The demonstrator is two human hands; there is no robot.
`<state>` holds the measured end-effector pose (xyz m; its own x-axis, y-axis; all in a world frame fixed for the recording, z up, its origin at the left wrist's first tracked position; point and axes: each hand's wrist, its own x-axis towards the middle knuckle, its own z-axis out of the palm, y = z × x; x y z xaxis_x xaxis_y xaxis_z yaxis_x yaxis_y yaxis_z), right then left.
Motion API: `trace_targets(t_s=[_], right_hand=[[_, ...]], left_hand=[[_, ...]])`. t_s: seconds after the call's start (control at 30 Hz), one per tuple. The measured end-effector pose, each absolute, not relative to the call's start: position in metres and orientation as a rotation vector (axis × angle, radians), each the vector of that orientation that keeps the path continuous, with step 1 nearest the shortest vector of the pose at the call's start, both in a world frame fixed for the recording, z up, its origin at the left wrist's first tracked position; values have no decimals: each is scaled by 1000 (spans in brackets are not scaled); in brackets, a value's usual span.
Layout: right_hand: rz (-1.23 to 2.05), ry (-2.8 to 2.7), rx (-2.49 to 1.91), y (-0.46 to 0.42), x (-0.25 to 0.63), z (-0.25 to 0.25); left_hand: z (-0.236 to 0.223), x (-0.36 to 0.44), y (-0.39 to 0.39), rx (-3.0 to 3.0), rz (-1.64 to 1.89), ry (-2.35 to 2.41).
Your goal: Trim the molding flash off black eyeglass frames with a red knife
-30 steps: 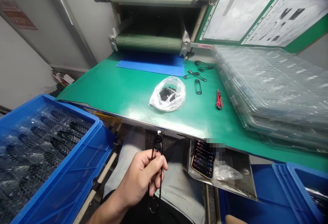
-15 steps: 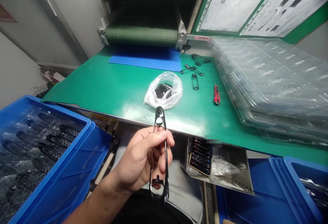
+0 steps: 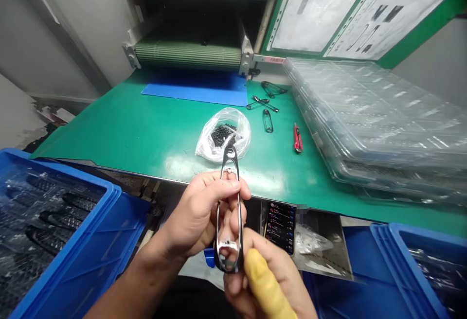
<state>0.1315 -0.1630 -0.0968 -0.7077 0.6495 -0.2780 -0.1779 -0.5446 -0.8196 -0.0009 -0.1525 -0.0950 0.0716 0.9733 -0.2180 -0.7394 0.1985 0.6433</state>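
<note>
My left hand point(image 3: 199, 212) pinches a long, narrow, glossy black plastic frame point(image 3: 219, 221) by its middle, thumb on top and fingers behind. The frame stands roughly upright in front of me, with openings at both ends and small cross pieces. At its lower right end is my right hand point(image 3: 280, 270), closed, fingers against the frame and a yellow finger cot point(image 3: 264, 280) on one digit. Whether a small part is also in that hand is hidden. Just beyond the frame's top, an open clear plastic bag point(image 3: 242, 124) of small black parts point(image 3: 221, 135) sits on the green table point(image 3: 164, 129).
Similar black frames point(image 3: 268, 120) and a red utility knife point(image 3: 298, 138) lie right of the bag. Stacked clear trays point(image 3: 365, 115) fill the right side. A conveyor point(image 3: 189, 55) stands behind. Blue crates point(image 3: 109, 202) flank the table; a phone point(image 3: 280, 226) rests in a drawer.
My right hand has come up from below to the frame's lower end. The frame has turned to show its face more broadly. The view has shifted slightly right.
</note>
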Motion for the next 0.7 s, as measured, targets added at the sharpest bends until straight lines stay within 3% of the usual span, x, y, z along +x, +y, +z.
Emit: trace_targets(t_s=[0.13,0.27,0.7], right_hand=[[2445,-781,-765,-154,128,-97],[2610,-513,-377,-153,125,-108],[2762,-192,116,-152,122,-114]], left_hand=[[-94,-5,-148,522,1292,873],[-95,-9,-146,518,1294,796],[-95,-14,-149,438,1308,661]])
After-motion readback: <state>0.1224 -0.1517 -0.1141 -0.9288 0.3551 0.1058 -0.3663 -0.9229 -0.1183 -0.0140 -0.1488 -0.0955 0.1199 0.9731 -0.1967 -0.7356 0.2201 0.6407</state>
